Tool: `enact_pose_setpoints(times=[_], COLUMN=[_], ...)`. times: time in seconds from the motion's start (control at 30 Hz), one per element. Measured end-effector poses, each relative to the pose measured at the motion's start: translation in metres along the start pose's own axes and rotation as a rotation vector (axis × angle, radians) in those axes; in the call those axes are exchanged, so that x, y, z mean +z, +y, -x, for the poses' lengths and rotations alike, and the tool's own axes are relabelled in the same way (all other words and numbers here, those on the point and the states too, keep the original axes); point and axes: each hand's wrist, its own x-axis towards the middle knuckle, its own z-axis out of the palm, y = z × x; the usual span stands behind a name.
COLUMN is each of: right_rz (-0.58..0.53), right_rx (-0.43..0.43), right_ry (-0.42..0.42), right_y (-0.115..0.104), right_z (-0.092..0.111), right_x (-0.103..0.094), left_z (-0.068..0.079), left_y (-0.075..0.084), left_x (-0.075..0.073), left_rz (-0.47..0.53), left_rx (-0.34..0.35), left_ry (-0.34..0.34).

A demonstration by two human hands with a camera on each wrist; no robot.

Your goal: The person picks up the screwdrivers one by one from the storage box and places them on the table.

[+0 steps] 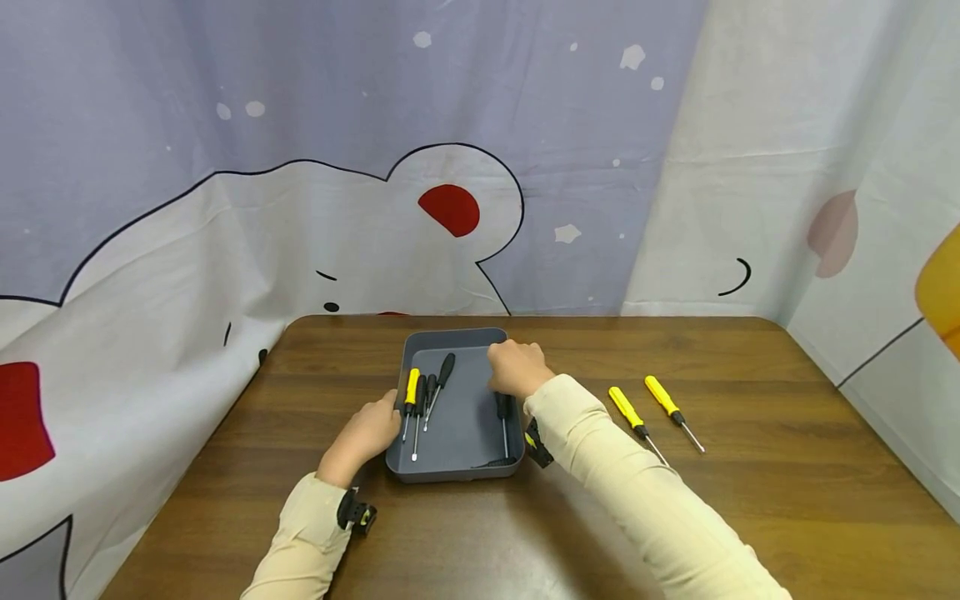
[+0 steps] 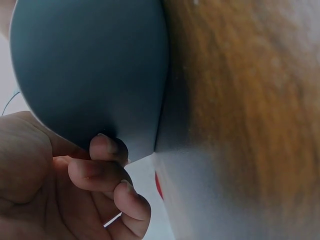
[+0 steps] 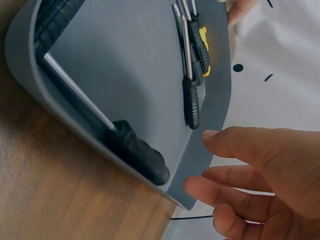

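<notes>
A grey tray (image 1: 468, 477) sits on the table. My left hand (image 1: 372, 429) grips its left wall, fingers curled against the outside in the left wrist view. My right hand (image 1: 517, 368) hovers by the far right corner, and its fingers (image 3: 235, 187) are loosely bent with nothing between them. Just below it, a black screwdriver (image 3: 137, 152) lies along the tray's right wall. Another black handle (image 3: 55, 22) shows by the near wall. At the tray's left side lie a yellow-and-black screwdriver (image 1: 412, 387) and several black screwdrivers (image 1: 446, 369).
Two yellow-handled screwdrivers, a nearer one (image 1: 626, 408) and a farther one (image 1: 662, 395), lie on the wooden table (image 1: 750, 500) right of the tray, beside my right sleeve. A patterned curtain (image 1: 570, 167) hangs behind the table's far edge.
</notes>
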Motion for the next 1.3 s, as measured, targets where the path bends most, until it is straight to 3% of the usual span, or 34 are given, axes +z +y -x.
enact_pose_setpoints(times=[0.57,0.83,1.3], right_rz=[0.037,0.086,0.067], right_rx=[0.056,0.052,0.094], right_ry=[-0.077,-0.044,-0.100], right_y=[-0.008,-0.001,-0.011], right_z=[-0.009,-0.025,-0.018], right_x=[0.013,0.042,0.033], left_z=[0.000,0.001,0.000], left_y=[0.000,0.000,-0.001], left_x=[-0.001,0.001,-0.002], left_rz=[0.000,0.004,0.012], left_rx=[-0.022,-0.014,-0.011], left_ry=[-0.020,-0.016,-0.012])
